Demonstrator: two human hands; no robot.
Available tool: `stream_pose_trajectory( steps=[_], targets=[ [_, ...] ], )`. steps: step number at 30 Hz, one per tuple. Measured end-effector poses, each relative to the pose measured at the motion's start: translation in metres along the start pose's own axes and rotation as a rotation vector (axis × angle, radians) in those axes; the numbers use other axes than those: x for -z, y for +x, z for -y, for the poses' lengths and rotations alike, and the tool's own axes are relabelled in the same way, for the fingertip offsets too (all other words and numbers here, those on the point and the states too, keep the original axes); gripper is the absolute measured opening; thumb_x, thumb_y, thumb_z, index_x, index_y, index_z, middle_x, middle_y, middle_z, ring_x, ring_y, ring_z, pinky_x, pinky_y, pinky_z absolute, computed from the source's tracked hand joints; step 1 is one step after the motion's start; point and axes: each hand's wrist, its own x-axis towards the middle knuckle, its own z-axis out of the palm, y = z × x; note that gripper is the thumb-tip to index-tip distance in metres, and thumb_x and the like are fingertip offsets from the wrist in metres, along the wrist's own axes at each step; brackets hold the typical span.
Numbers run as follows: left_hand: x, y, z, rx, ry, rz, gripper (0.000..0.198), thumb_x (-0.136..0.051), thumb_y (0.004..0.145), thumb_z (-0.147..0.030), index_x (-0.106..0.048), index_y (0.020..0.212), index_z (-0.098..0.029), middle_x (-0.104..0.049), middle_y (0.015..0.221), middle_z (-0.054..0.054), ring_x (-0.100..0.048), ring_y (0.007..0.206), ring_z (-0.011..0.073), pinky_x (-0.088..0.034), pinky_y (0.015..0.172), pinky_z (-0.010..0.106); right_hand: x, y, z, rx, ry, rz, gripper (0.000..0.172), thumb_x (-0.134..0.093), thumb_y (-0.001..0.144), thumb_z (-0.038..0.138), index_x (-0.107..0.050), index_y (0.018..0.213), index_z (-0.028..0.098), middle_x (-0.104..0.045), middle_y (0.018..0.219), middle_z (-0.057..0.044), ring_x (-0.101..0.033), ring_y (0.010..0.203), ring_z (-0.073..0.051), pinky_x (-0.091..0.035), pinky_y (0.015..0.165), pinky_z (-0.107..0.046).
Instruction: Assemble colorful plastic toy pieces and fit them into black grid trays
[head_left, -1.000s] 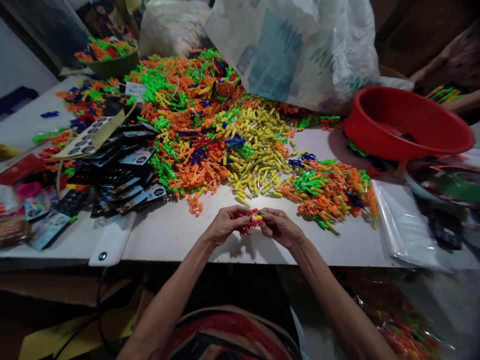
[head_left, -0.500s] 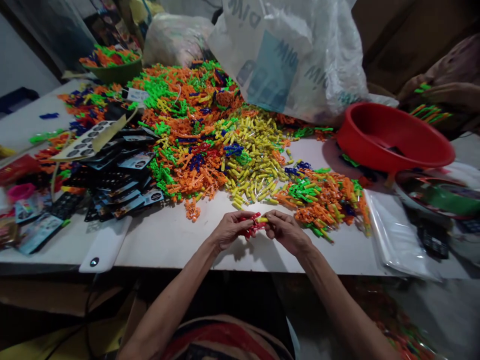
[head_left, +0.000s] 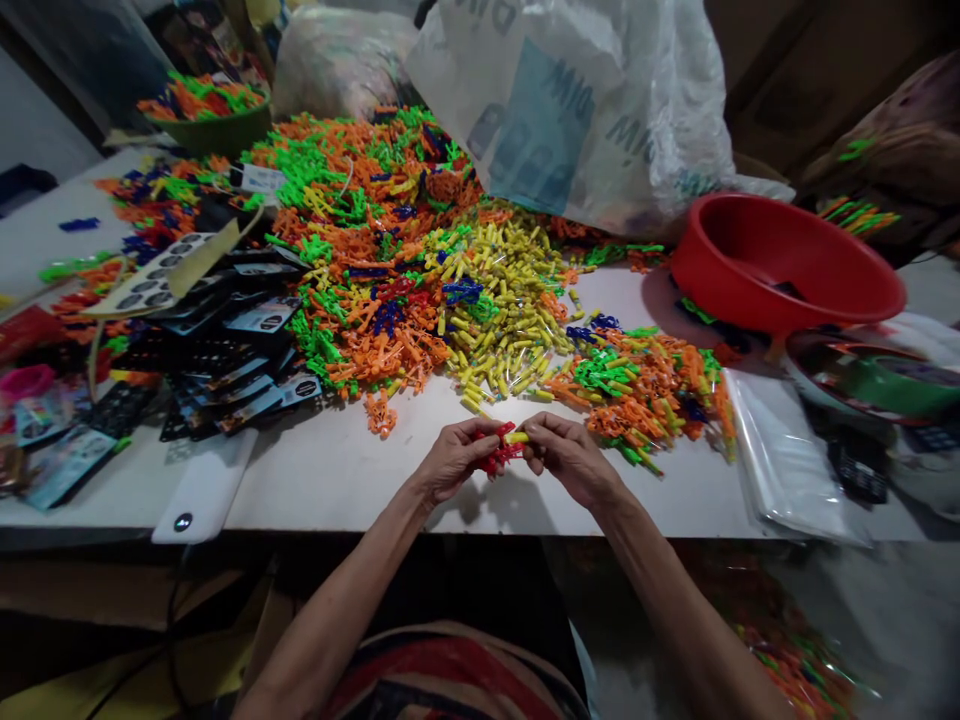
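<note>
My left hand (head_left: 452,461) and my right hand (head_left: 568,459) meet just above the near edge of the white table (head_left: 352,480). Between their fingertips they pinch a small red plastic piece (head_left: 498,450) with a short yellow tube (head_left: 517,437) at its right end. The left fingers close on the red piece; the right fingers close on the yellow tube. Just beyond the hands lies a heap of yellow tubes (head_left: 510,310) and a wide pile of orange, green and blue plastic pieces (head_left: 360,230).
A red basin (head_left: 784,262) stands at the right, with a stack of clear bags (head_left: 787,450) in front of it. Black blister cards (head_left: 225,340) and a white phone (head_left: 204,487) lie at the left. A big plastic sack (head_left: 577,100) and a green bowl (head_left: 202,115) stand behind.
The hands have stayed together on the red piece and yellow tube, with only slight finger shifts. The camera view has swayed a little.
</note>
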Motion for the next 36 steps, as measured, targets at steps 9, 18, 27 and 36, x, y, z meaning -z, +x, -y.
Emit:
stream_pose_trajectory(
  steps=[9, 18, 27, 36],
  targets=[
    [0.002, 0.0, -0.001, -0.006, 0.054, 0.019, 0.039, -0.075, 0.065, -0.037, -0.066, 0.094, -0.011, -0.066, 0.071, 0.004, -0.058, 0.05, 0.0103, -0.048, 0.052, 0.026, -0.002, 0.001, -0.01, -0.047, 0.047, 0.02, 0.027, -0.071, 0.069, 0.041, -0.057, 0.071, 0.017, -0.057, 0.055, 0.002, -0.047, 0.044, -0.008, -0.03, 0.044, -0.021],
    [0.008, -0.003, -0.001, -0.003, 0.187, 0.018, 0.039, -0.072, 0.067, -0.039, -0.069, 0.094, -0.011, -0.066, 0.066, 0.005, -0.056, 0.049, 0.0099, -0.044, 0.049, 0.022, -0.014, -0.008, -0.016, 0.099, -0.161, -0.087, 0.028, -0.062, 0.077, 0.043, -0.054, 0.067, 0.019, -0.052, 0.053, 0.003, -0.043, 0.047, -0.009, -0.033, 0.049, -0.023],
    [-0.002, 0.015, 0.009, 0.002, 0.323, -0.035, 0.043, -0.071, 0.068, -0.039, -0.067, 0.101, -0.012, -0.066, 0.07, 0.004, -0.056, 0.053, 0.0102, -0.043, 0.051, 0.022, 0.007, 0.0, -0.018, 0.138, -0.421, -0.195, 0.032, -0.06, 0.076, 0.048, -0.057, 0.066, 0.019, -0.051, 0.051, 0.003, -0.046, 0.049, -0.012, -0.036, 0.049, -0.025],
    [0.004, 0.011, 0.008, -0.134, 0.596, -0.191, 0.041, -0.06, 0.071, -0.021, -0.061, 0.112, -0.018, -0.062, 0.106, 0.009, -0.057, 0.069, 0.012, -0.046, 0.058, 0.024, 0.075, 0.028, 0.008, 0.404, -0.954, -0.65, 0.027, -0.059, 0.076, 0.042, -0.065, 0.087, 0.018, -0.062, 0.082, -0.008, -0.055, 0.073, -0.022, -0.041, 0.065, -0.033]
  ],
)
